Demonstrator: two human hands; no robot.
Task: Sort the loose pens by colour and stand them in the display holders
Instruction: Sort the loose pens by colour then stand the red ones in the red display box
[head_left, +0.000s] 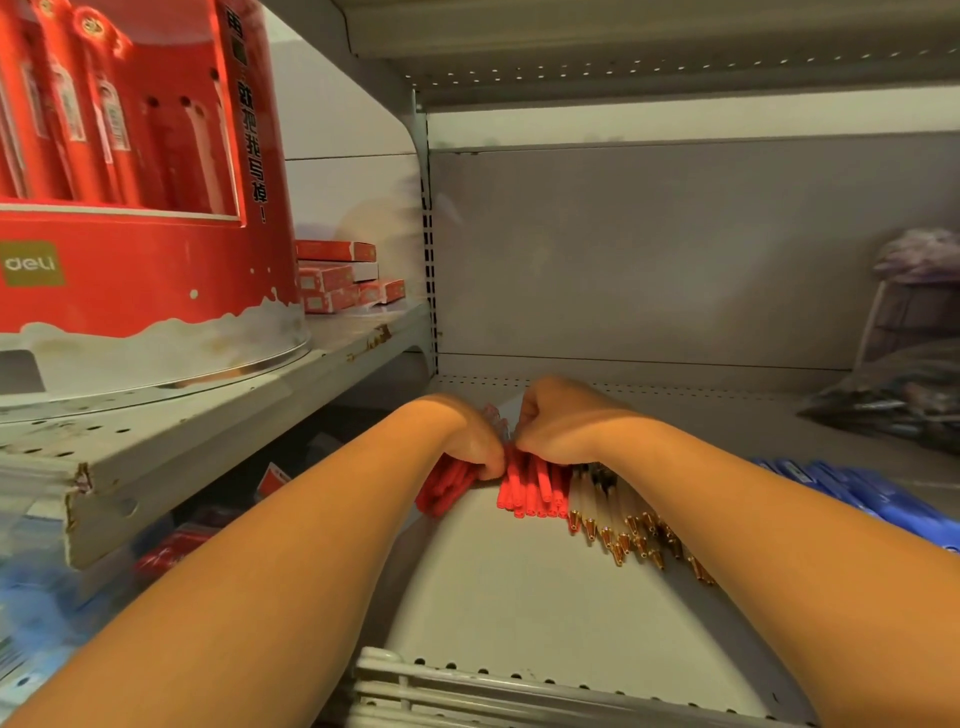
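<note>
The step in hand is judged to be the gathering of the red pens into one lot; sorting is partly done and no pen from this shelf (519, 597) is yet stood in a holder.

State of the hands: the left hand (467, 441), at the centre of the frame, is closed round a bundle of red pens (447, 488), with the thumb pressed on top; the right hand (558, 423), touching it on the right, is curled down over the upper ends of a row of red pens (530, 491); whether a pen is pinched there cannot be told, since the fingers are hidden by the back of the hand.

Location of the work: the row lies flat on the shelf; just beside it on the right lie clear pens (618, 519) with gold tips; further right, partly behind the forearm, lie blue pens (857, 491); a red display holder (130, 234) stands on a higher shelf at the upper left of the frame.

Procedure advised:
- The row should be swept leftward into the bundle with the right fingers; the clear pens should be left undisturbed.
- The tips should be aligned against the shelf before lifting; a loose bundle is likely to fan out and shed pens.
- The grip should be taken near mid-length; the bundle should be kept level until the holder is reached.
</note>
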